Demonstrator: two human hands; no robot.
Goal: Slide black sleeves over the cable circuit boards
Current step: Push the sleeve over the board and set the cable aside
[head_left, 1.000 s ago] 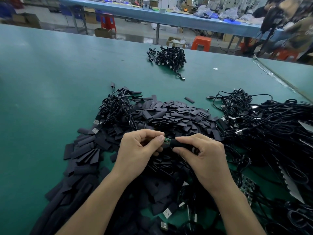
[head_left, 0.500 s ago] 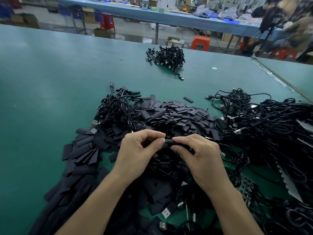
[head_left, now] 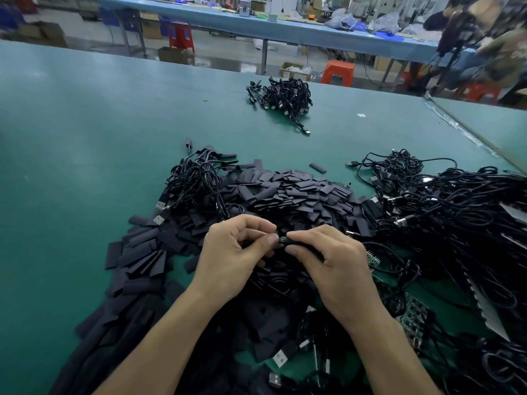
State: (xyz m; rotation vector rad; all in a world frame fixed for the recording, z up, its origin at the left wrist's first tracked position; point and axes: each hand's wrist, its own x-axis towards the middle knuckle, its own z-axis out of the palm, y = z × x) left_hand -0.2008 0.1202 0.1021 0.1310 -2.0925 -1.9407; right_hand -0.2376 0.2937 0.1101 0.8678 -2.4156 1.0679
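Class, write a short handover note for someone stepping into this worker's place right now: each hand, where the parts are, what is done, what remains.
Left hand: pinches the green end of the circuit board.
Right hand: grips the black sleeve, already over most of the board.
Sleeve pile lies just beyond the hands; tangled cables to the right; a small cable bundle farther back on the green table.
Done: this sleeve nearly on. Left: push it fully over, then sleeve the remaining cables; which are finished cannot be told.
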